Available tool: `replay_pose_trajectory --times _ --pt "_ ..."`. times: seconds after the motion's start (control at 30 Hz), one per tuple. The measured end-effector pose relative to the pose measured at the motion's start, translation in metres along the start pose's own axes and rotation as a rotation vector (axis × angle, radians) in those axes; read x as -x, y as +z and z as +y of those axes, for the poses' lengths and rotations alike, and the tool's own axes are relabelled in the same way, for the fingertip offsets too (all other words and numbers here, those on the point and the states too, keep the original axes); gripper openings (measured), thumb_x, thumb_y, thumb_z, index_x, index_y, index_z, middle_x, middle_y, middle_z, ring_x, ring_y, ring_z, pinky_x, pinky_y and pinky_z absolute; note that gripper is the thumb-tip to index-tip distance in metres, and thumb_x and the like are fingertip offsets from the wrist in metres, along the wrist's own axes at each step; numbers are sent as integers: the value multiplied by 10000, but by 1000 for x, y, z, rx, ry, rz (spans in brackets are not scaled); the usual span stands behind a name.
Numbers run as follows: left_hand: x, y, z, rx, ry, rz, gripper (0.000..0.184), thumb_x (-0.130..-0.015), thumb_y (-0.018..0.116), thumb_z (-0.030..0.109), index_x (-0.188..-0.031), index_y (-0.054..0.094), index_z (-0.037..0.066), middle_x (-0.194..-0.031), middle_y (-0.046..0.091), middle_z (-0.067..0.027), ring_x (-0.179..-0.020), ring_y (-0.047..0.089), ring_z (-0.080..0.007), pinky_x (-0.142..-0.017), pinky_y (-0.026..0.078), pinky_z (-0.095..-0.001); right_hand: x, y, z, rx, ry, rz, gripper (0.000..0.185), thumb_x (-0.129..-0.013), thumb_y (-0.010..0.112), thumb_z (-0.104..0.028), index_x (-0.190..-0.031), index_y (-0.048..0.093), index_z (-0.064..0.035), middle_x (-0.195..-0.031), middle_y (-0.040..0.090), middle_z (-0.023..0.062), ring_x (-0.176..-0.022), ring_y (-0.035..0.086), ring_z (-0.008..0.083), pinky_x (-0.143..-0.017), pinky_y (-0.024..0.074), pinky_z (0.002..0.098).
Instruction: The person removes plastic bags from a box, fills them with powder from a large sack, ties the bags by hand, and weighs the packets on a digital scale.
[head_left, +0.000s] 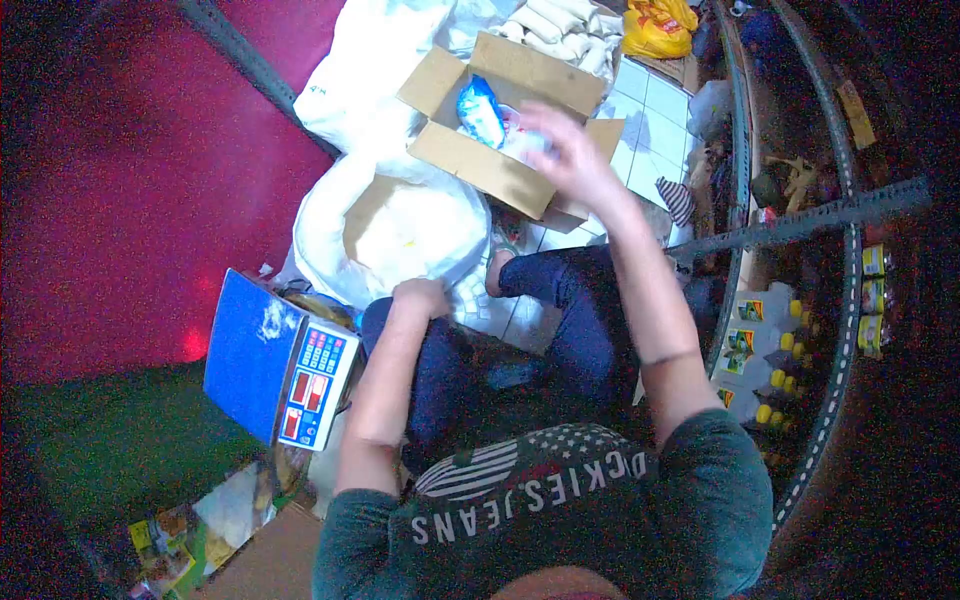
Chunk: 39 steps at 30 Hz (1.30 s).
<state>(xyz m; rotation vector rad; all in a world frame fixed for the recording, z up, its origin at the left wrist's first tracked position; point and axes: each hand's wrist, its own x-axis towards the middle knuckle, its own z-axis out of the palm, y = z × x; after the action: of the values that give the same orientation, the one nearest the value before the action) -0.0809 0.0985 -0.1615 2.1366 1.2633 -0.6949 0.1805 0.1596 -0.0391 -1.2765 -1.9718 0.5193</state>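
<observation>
By the far white floor tiles (pixel 650 130), the blue-and-white plastic packet (pixel 480 112) looks soft, best gripped mid-body, the right hand (pixel 572 155) loosely spread, seemingly empty, the left hand (pixel 420 297) curled, hold unclear.

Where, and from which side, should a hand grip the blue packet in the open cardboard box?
Probably across the middle of the blue packet, coming from above: it looks longer than wide, so its narrow width suits a grasp, and the cardboard box is open on top while its walls hinder a side approach.
</observation>
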Motion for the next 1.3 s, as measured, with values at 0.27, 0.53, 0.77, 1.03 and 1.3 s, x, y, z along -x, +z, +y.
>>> replay_pose_trajectory --times 0.27,0.53,0.77,1.03,1.3 --pt "-71 36 -9 627 118 -31 588 -780 607 347 -1271 441 69 -882 635 -151 -585 606 -242 -520 494 -346 -86 75 137 819 481 -540 260 -796 505 -198 -984 644 -85 -1039 618 120 -938 607 245 -803 466 391" --pt "-69 21 -13 522 123 23 522 -788 576 369 -1217 502 81 -976 623 -187 -798 612 -318 -728 480 -388 -57 81 179 894 504 -511 253 -784 492 -153 -978 640 -87 -1103 595 122 -1049 555 232 -857 405 429" --pt "-76 28 -3 518 144 151 499 -772 576 382 -1171 546 84 -1093 579 -201 -1009 558 -344 -884 426 -393 -55 31 137 867 336 -298 180 -772 494 -129 -882 630 -86 -932 637 115 -901 610 268 -755 440 442" --pt "-53 13 4 790 197 337 468 -762 605 341 -1131 568 56 -1082 592 -187 -1009 566 -309 -882 429 -359 -23 -18 55 -228 296 14 220 -857 525 -237 -928 613 -48 -923 624 94 -867 589 213 -798 443 341" --pt "2 9 8 1590 429 776 538 -830 539 406 -1256 443 92 -1298 427 -88 -1151 435 -223 -939 339 -370 53 10 -48 -757 242 -277 306 -883 535 -316 -995 606 -41 -981 611 36 -953 550 148 -857 426 300"
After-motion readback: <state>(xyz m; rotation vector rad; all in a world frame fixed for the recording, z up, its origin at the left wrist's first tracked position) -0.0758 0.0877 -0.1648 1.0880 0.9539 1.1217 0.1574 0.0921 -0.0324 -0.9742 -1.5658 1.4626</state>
